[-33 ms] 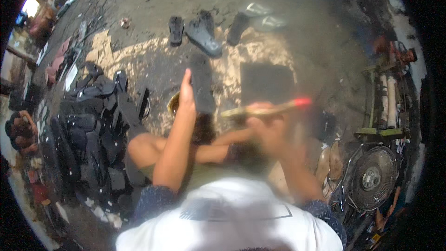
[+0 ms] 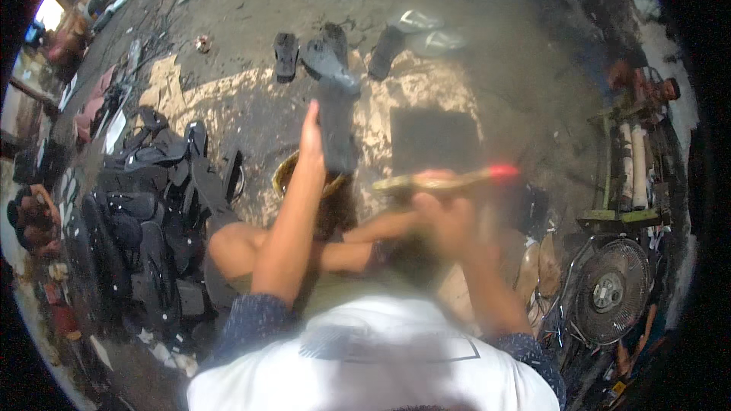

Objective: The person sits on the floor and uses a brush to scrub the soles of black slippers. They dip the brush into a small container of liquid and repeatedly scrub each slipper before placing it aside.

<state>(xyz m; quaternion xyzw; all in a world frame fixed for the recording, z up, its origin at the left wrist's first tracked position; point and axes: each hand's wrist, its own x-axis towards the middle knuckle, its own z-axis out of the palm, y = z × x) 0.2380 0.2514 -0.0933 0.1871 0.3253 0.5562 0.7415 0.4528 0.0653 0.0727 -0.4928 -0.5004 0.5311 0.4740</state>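
Note:
My left hand (image 2: 311,144) is closed on a black shoe sole (image 2: 337,133), held upright, the thumb along its left edge. Behind that wrist stands a round container with a yellowish rim (image 2: 285,171); its contents are hard to make out. Slightly blurred, my right hand (image 2: 445,217) grips a brush (image 2: 457,181) lying crosswise, its red end to the right and its pale end toward the sole. The two do not touch. Beyond the hands, several dark soles or sandals (image 2: 286,57) lie on the floor. A flat black square sheet (image 2: 432,139) lies past the brush.
A large heap of black sandals (image 2: 141,202) lies to my left. At the right are a caged fan (image 2: 608,291) and a greenish stand (image 2: 620,218) holding pale rolls. Brown cardboard (image 2: 164,87) covers part of the dark floor. Another person (image 2: 34,213) sits at the far left.
The sole and my left hand have shifted slightly right, showing more of the yellowish rim. The brush and my right hand have moved a little right and stay apart from the sole.

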